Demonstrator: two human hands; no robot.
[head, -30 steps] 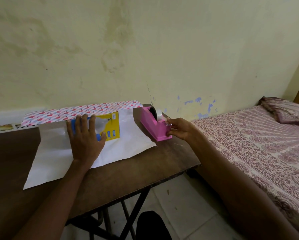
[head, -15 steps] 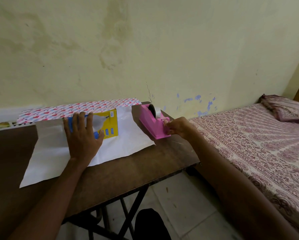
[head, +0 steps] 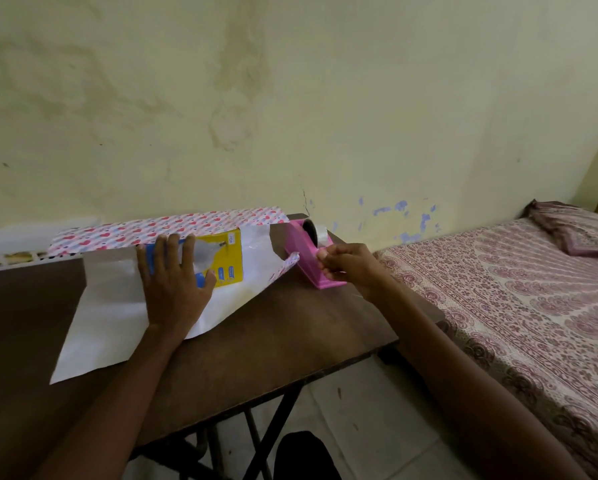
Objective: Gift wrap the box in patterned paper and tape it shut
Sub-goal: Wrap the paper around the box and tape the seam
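Observation:
A yellow and blue light-bulb box (head: pixel 225 258) lies on wrapping paper (head: pixel 114 313) spread white side up on the table; the heart-patterned side shows along the far edge and at a lifted right corner. My left hand (head: pixel 173 278) rests flat on the box and the paper, fingers straight. A pink tape dispenser (head: pixel 311 258) with a clear tape roll stands right of the box. My right hand (head: pixel 346 265) is at the dispenser's near end, fingertips pinched at the cutter, seemingly on the end of the tape.
The dark wooden table (head: pixel 273 341) ends just right of the dispenser and stands against the wall. A bed (head: pixel 519 292) with a maroon patterned cover lies to the right. Tiled floor and the table's metal legs show below.
My right hand has closed in on the dispenser's near end and pinches there. The paper's right corner has lifted, showing its pattern. My left hand has stayed on the box.

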